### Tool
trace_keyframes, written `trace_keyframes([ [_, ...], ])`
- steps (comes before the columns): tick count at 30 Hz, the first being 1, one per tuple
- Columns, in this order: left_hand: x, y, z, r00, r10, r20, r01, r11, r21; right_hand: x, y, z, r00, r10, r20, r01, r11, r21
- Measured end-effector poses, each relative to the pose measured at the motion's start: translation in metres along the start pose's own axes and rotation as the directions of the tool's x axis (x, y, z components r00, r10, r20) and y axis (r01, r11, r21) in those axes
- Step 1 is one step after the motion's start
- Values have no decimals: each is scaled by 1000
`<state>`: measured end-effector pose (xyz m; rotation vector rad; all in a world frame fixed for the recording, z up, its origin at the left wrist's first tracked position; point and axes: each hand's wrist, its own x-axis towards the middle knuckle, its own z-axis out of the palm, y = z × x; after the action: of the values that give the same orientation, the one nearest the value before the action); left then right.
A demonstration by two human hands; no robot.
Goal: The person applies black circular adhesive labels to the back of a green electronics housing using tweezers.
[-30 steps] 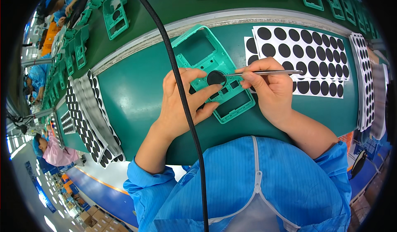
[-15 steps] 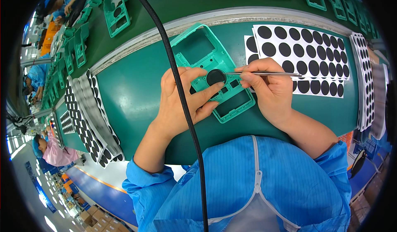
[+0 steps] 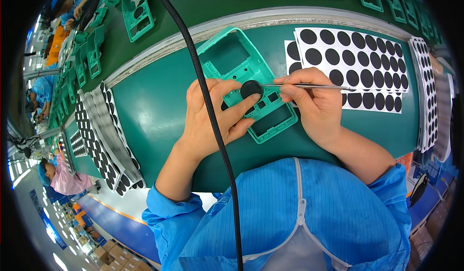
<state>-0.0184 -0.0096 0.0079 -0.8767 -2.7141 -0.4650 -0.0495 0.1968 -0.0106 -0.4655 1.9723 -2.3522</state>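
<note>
Left hand, fingers spread, touching a green moulded-plastic frame above the smooth bench; round black disc at the frame's middle, beneath a fingertip; slim shiny metal tool, pinched by the right hand.

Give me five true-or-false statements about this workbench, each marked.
1. The right hand holds a slim metal tool. True.
2. The left hand is clear of the green housing. False: the left hand touches the green housing.
3. A black disc sits within the green housing's outline. True.
4. The sheets right of the housing carry black squares. False: the white sheets carry black circles.
5. A black cable passes before the left hand. True.
</note>
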Motion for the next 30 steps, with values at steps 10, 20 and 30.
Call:
trace_keyframes([
  [10,4,-2,-4,998,59,13,-60,995,77,1,-2,0,1000,20,-13,-20,999,-26],
  [20,10,-2,-11,994,75,80,-84,990,117,1,1,0,1000,-5,-12,5,999,-37],
  [30,8,0,-11,990,94,106,-112,977,183,1,-1,1,1000,7,-10,-8,997,-71],
])
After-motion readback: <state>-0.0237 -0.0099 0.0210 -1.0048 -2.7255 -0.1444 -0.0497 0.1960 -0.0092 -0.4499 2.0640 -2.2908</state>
